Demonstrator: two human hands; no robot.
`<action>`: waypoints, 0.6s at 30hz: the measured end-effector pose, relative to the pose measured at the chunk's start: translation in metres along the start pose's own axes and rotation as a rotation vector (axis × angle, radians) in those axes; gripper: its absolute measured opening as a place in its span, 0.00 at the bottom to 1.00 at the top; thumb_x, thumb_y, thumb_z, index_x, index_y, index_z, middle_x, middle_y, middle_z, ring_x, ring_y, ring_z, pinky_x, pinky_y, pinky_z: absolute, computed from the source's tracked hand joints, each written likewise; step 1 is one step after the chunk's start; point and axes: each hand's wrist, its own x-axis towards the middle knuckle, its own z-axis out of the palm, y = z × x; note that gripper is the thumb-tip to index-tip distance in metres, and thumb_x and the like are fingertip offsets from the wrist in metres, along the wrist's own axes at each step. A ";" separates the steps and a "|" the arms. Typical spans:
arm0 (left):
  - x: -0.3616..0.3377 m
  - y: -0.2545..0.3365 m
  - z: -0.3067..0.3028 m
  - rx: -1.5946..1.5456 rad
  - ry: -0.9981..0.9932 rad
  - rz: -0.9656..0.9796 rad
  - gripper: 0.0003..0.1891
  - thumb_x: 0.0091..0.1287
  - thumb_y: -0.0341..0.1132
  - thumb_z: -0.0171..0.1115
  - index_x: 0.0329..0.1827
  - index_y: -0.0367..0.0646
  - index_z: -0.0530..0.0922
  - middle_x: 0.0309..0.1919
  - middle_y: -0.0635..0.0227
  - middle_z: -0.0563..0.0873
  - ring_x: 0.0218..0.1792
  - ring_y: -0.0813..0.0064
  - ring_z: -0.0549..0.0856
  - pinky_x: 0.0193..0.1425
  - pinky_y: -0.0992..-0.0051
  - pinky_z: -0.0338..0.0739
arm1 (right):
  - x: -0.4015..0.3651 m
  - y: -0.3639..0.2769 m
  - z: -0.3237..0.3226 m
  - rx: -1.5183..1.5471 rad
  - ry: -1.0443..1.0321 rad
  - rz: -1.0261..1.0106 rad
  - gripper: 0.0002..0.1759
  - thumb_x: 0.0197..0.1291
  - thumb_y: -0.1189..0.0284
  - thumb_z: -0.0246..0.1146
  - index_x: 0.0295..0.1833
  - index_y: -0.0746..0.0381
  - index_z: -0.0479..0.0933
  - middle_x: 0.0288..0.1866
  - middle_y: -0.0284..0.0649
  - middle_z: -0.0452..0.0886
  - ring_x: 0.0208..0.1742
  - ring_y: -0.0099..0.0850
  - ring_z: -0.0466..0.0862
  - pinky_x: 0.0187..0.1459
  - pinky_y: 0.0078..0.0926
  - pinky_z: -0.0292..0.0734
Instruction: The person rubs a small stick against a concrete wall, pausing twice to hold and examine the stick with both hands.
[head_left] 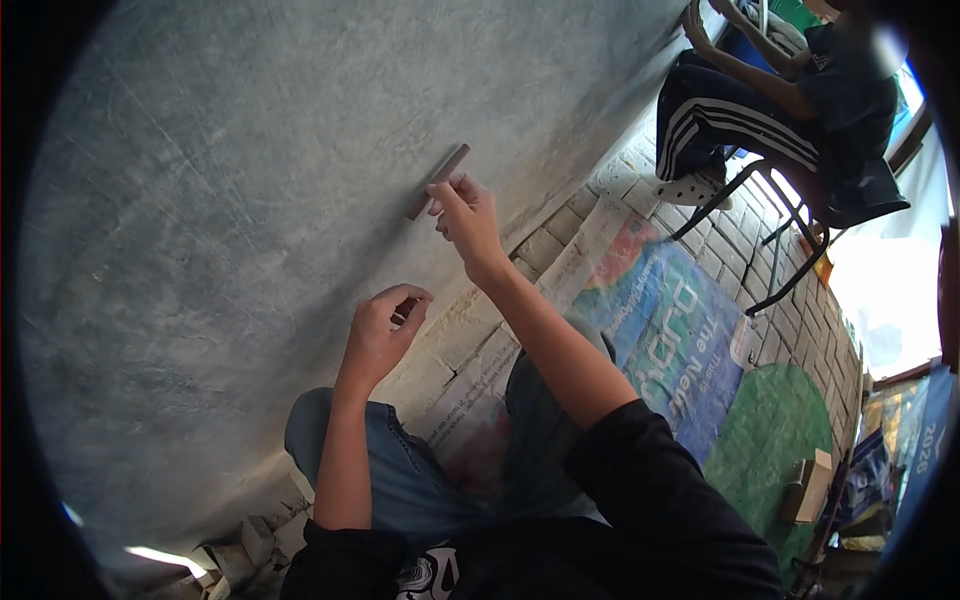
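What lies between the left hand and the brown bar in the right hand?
No object: in the head view, the stretch between the left hand and the brown bar is bare, with only the grey wall showing behind it.

A slim brown bar point(457, 159) is gripped between the thumb and fingers of the right hand point(466, 217), at the surface of a grey wall point(200, 150). The left hand point(376, 332) is held curled lower down, near the wall; whether something dark is enclosed by its fingers cannot be told. Brick paving point(800, 325) is partly covered by a printed banner point(675, 330) and a rounded green sheet point(770, 420), with a small box point(813, 488) seen beside it. A black-framed chair point(716, 203) is occupied by another person point(745, 115) in striped trousers
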 end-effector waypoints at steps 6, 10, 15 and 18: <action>-0.003 0.000 -0.001 0.060 -0.008 0.025 0.06 0.61 0.30 0.58 0.37 0.37 0.80 0.29 0.61 0.84 0.27 0.74 0.83 0.33 0.76 0.76 | 0.000 0.001 -0.005 0.061 0.050 0.103 0.09 0.55 0.65 0.56 0.33 0.60 0.71 0.22 0.31 0.71 0.18 0.19 0.70 0.20 0.16 0.61; -0.002 -0.004 0.000 0.079 -0.001 0.050 0.06 0.60 0.30 0.59 0.37 0.38 0.80 0.28 0.61 0.83 0.26 0.73 0.83 0.33 0.76 0.76 | 0.005 0.005 0.000 0.017 -0.014 -0.134 0.10 0.56 0.65 0.53 0.33 0.61 0.70 0.21 0.32 0.71 0.18 0.20 0.69 0.20 0.18 0.63; -0.001 -0.006 -0.002 0.116 -0.026 0.047 0.06 0.61 0.29 0.59 0.39 0.38 0.80 0.27 0.63 0.84 0.29 0.76 0.84 0.33 0.78 0.76 | 0.003 0.002 0.002 -0.338 0.102 -0.381 0.12 0.57 0.67 0.48 0.31 0.65 0.69 0.18 0.34 0.69 0.17 0.23 0.69 0.21 0.24 0.65; -0.004 -0.008 -0.001 0.122 -0.041 0.059 0.06 0.61 0.29 0.59 0.39 0.38 0.80 0.26 0.63 0.83 0.28 0.77 0.83 0.33 0.77 0.76 | 0.012 0.011 -0.004 -0.388 0.046 -0.227 0.12 0.56 0.67 0.48 0.31 0.66 0.69 0.18 0.36 0.70 0.18 0.25 0.70 0.22 0.24 0.66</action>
